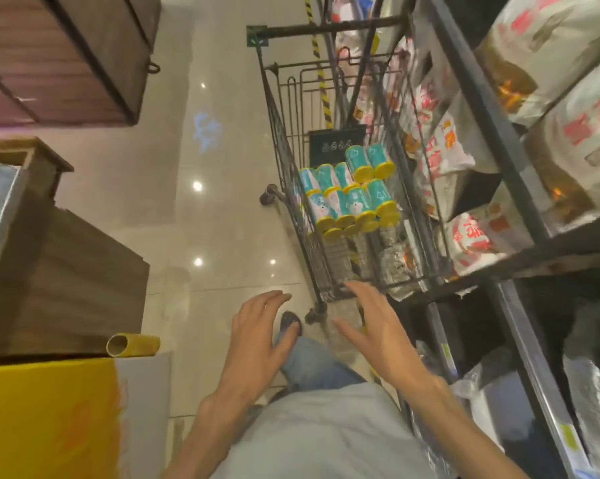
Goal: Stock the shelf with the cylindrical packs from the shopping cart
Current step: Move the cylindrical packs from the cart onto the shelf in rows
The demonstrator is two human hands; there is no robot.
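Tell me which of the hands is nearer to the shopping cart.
Right. The right hand reaches just short of the shopping cart at its near end; the left hand hovers farther left, over the floor.

Cart at twelve o'clock, shelf at three, boxes at nine.

Stacked lying down in the shopping cart [284,174]: cylindrical packs [352,198], in layers toward its middle. Just beside the cart at three o'clock: shelf [492,133] loaded with bagged goods [471,236]. At six o'clock, near the cart's closest end: left hand [257,337] and right hand [378,326], apart, holding nothing. Well away at nine o'clock: wooden boxes [66,278], with a cardboard tube [132,344] lying in front.
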